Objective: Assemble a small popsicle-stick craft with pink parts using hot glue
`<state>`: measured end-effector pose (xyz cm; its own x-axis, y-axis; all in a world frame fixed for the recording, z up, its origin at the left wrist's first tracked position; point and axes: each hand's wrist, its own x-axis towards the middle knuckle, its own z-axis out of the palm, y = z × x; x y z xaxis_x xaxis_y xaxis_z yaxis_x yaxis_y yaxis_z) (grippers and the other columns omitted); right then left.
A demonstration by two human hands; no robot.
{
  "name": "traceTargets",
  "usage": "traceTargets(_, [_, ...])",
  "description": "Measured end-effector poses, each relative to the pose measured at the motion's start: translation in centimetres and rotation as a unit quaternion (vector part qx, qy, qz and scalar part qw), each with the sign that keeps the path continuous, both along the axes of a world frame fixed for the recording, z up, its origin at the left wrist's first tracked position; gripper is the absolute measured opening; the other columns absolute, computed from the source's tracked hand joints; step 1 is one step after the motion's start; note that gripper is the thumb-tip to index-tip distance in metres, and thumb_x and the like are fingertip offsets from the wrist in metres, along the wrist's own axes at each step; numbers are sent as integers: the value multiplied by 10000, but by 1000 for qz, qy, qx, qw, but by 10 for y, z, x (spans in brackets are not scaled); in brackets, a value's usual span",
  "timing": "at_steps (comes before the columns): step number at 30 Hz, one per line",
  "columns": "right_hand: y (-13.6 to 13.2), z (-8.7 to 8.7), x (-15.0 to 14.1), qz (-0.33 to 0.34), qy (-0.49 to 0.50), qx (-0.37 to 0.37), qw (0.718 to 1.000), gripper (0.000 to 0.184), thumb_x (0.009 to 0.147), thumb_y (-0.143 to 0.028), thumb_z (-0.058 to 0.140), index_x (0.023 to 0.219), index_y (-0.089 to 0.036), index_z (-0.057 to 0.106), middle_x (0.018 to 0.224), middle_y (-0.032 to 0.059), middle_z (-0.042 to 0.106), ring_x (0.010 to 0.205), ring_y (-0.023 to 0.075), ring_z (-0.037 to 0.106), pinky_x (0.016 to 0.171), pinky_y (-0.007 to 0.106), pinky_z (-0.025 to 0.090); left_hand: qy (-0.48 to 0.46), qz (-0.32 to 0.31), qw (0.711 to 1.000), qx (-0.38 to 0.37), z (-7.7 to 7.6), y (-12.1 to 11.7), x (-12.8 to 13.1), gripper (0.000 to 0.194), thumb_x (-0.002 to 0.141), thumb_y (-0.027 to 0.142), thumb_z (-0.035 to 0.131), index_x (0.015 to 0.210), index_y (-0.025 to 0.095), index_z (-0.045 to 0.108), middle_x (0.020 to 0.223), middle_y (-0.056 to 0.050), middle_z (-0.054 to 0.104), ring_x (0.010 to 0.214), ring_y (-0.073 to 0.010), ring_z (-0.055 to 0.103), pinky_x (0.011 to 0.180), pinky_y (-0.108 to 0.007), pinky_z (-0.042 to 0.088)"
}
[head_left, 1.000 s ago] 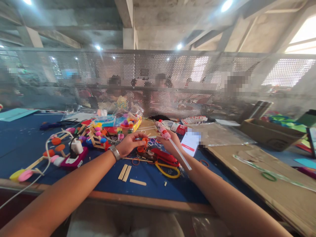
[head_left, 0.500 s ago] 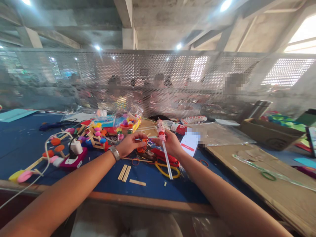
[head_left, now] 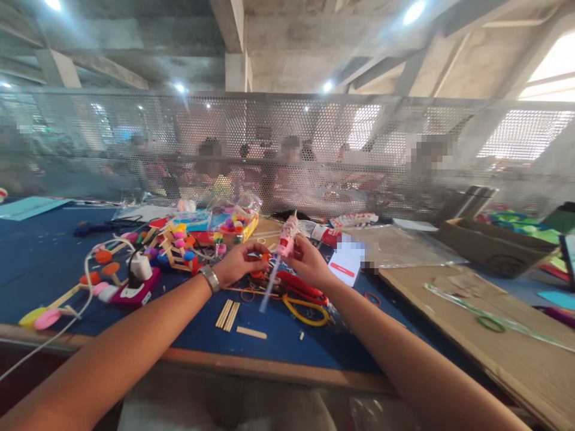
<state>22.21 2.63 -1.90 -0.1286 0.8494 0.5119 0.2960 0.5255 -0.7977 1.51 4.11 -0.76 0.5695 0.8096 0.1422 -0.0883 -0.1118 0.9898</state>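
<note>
My right hand [head_left: 311,261] is closed on a pink hot glue gun [head_left: 287,235], its nozzle pointing up and away from me. A clear glue stick [head_left: 270,286] sticks out of the gun's rear towards me, blurred by motion. Facing it, my left hand [head_left: 239,263] has its fingers curled into a pinch beside the gun. Something orange shows at those fingertips, but what they hold is unclear. Beneath the hands lie a red-handled tool [head_left: 303,288] and a yellow loop [head_left: 309,313]. Several craft sticks [head_left: 227,315] and a single craft stick [head_left: 251,332] lie closer to me.
Left of the hands stands a stick model with coloured discs [head_left: 177,245]. A purple power strip [head_left: 137,291] carries a white plug and cable. On the right are a phone [head_left: 345,260], cardboard [head_left: 440,299] and a cardboard box [head_left: 494,245]. A perforated metal screen [head_left: 251,149] rises behind the table.
My right hand has turned the glue gun, so the glue stick's rear end has swung left and the nozzle tips slightly right. My left hand has stayed almost in place.
</note>
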Motion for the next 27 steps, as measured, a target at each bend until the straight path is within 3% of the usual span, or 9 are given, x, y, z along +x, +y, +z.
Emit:
traceTargets(4, [-6, 3, -4, 52, 44, -23, 997, 304, 683, -371, 697, 867, -215, 513, 783, 3, 578, 704, 168, 570, 643, 304, 493, 0, 6, 1000, -2, 1, -1, 0, 483, 571, 333, 865, 908, 147, 571, 842, 3, 632, 708, -112, 616, 686, -255, 480])
traceTargets(10, [-14, 6, -8, 34, 4, -28, 999, 291, 644, -390, 738, 743, -192, 549, 635, -19, 559, 599, 143, 516, 579, 283, 451, -5, -7, 1000, -3, 2, -3, 2, 467, 559, 305, 870, 871, 149, 558, 840, 22, 603, 706, -92, 601, 698, -245, 476])
traceTargets(14, [-13, 4, -8, 35, 0, -5, 999, 219, 673, -280, 641, 861, -172, 610, 681, -13, 570, 621, 141, 521, 619, 291, 451, -5, -13, 1000, -4, 3, -3, 2, 469, 558, 298, 870, 866, 154, 547, 825, 24, 609, 701, -97, 610, 680, -241, 487])
traceTargets(19, [-11, 5, -4, 92, 22, -26, 995, 353, 665, -264, 607, 1010, -190, 595, 736, -8, 580, 661, 148, 538, 636, 292, 473, -9, -15, 1000, -5, 2, -3, 1, 470, 563, 303, 867, 865, 154, 540, 816, 19, 621, 712, -111, 630, 679, -246, 500])
traceTargets(23, [-10, 7, -3, 88, 28, -32, 995, 282, 677, -344, 680, 908, -208, 591, 886, 39, 613, 803, 182, 586, 703, 312, 512, -4, 0, 1000, -1, 2, -3, 1, 471, 561, 306, 869, 874, 148, 554, 800, 25, 618, 685, -92, 613, 670, -230, 484])
traceTargets(27, [-8, 6, -1, 80, 20, -61, 995, 315, 639, -385, 745, 813, -203, 556, 768, 2, 614, 696, 159, 568, 666, 307, 502, -4, 3, 1000, -5, 2, -3, 1, 471, 554, 298, 872, 871, 143, 561, 811, 28, 615, 674, -77, 595, 666, -220, 470])
